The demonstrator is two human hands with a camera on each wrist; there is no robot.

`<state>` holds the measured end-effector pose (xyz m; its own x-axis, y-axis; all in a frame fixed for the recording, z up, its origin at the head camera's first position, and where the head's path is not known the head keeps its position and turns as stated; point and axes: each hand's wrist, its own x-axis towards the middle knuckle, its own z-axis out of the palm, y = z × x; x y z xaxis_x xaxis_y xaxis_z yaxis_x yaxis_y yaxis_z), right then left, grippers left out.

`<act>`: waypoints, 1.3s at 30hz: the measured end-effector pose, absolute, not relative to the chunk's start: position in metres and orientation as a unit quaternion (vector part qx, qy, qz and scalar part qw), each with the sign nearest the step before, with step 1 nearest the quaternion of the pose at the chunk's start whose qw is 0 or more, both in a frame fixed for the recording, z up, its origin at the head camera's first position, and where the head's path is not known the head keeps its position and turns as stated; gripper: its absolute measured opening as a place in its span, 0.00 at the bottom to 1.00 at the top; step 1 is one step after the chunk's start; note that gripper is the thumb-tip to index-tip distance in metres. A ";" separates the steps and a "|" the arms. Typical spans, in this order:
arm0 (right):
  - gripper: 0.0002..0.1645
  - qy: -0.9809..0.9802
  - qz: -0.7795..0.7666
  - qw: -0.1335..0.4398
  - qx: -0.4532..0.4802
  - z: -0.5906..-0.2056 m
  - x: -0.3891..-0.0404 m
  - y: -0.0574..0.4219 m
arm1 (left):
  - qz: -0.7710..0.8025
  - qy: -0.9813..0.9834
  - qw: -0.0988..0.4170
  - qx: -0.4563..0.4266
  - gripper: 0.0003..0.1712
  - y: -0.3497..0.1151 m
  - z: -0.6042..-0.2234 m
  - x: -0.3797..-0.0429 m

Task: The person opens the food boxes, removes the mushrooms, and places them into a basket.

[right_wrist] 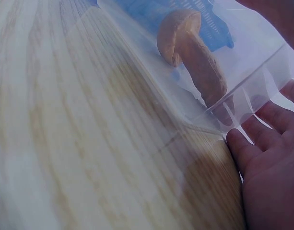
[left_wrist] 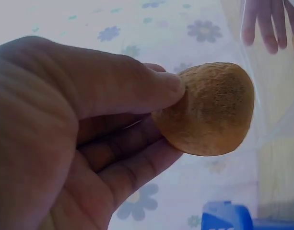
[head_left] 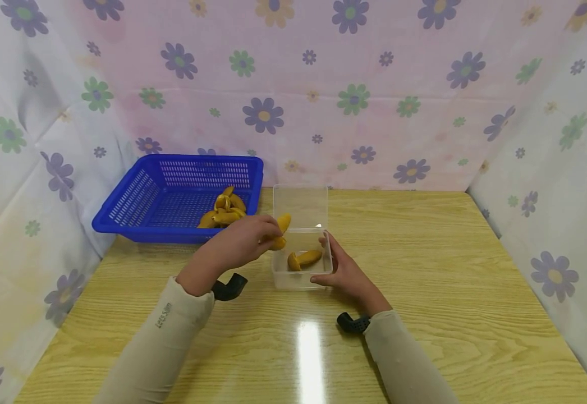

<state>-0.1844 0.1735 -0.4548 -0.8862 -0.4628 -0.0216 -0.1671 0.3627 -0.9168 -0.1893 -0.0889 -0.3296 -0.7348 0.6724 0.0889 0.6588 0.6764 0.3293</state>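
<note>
A clear plastic box (head_left: 302,280) stands on the table with its clear lid (head_left: 300,205) raised at the back. One brown mushroom (head_left: 307,258) lies inside it; the right wrist view shows its cap and thick stem through the wall. Above the box's left rim, my left hand (head_left: 245,238) pinches another mushroom (head_left: 284,223) between thumb and fingers. Its rounded cap (left_wrist: 218,108) faces the left wrist view, and the fingers hide part of it. My right hand (head_left: 346,273) grips the box's right side, thumb near the front corner and fingers along the outer wall.
A blue perforated basket (head_left: 172,231) sits at the back left, with several more mushrooms (head_left: 224,214) piled in its right part. Flowered cloth (head_left: 303,140) hangs behind and on both sides of the wooden table (head_left: 425,269). Dark wrist mounts (head_left: 229,287) hang by both wrists.
</note>
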 end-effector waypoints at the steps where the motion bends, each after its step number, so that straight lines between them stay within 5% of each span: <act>1: 0.68 0.814 -0.529 0.140 -0.194 -0.455 -0.184 0.173 | 0.174 0.916 0.015 0.361 0.10 -0.091 -0.329 -0.190; 39: 0.68 0.804 -0.542 0.134 -0.205 -0.464 -0.188 0.174 | 0.198 0.958 -0.054 0.201 0.16 -0.162 -0.337 -0.212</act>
